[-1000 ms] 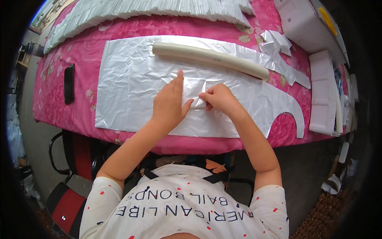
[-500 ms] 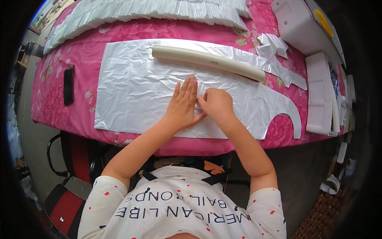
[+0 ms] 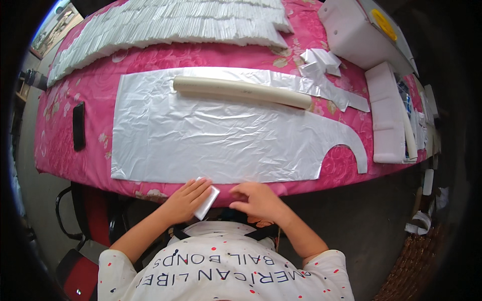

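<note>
My left hand is at the table's front edge, its fingers closed over a small folded white plastic packet. Just to its right, my right hand hovers with bent fingers and the thumb apart, nothing visible in it. Beyond both hands, a silvery-white plastic apron lies spread flat and wrinkled, with a curved cutout at its right end. Across its far part rests a beige plastic pipe.
A pink floral cloth covers the table. Rows of folded white packets line the far side. Crumpled plastic strips, white foam boxes and a yellow tape roll are at right. A black oblong object lies left.
Both hands have drawn back from the sheet to the table's front edge. The folded packet now shows in my left hand. The sheet and pipe appear lower in view as the camera shifted.
</note>
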`<state>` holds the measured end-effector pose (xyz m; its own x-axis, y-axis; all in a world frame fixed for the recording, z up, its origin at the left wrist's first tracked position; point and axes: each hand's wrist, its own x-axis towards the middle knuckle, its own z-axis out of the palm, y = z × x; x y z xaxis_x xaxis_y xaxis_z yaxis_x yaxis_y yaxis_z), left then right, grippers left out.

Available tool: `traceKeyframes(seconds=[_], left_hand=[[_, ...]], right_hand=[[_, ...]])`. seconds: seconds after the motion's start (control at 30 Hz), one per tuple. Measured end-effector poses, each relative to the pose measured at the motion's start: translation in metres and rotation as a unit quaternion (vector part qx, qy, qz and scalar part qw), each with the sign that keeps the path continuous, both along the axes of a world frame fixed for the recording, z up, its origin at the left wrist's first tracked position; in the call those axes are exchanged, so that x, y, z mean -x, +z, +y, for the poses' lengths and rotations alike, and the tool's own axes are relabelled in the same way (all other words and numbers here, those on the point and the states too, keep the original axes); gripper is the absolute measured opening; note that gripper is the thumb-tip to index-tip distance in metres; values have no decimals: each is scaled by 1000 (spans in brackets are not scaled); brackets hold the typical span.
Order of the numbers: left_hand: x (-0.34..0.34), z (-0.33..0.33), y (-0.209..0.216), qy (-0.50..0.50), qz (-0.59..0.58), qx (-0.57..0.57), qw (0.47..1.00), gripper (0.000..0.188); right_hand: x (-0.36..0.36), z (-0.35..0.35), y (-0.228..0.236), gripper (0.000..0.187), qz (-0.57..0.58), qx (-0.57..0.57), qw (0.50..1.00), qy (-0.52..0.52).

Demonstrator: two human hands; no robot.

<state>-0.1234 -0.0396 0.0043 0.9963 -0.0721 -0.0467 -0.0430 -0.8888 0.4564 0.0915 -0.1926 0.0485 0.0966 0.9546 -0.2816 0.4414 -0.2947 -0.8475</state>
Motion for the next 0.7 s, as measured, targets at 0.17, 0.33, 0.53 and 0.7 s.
traceKeyframes(seconds=[0.17, 0.33, 0.53, 0.7], left_hand=[[-8, -24, 34, 166, -54, 374, 911, 53], [-28, -23, 37, 180, -95, 558, 804, 54], [-24, -8, 42, 307, -135, 416, 846, 65], [-23, -5, 51, 289, -158, 313, 891, 63]], right_hand=[[13, 20, 16, 38, 32, -198, 978, -56], [-3, 23, -1, 19, 183, -148, 972, -20], [-113, 58, 24, 25, -260, -319, 860, -302], [-289, 109, 52, 20, -569, -362, 638, -372]])
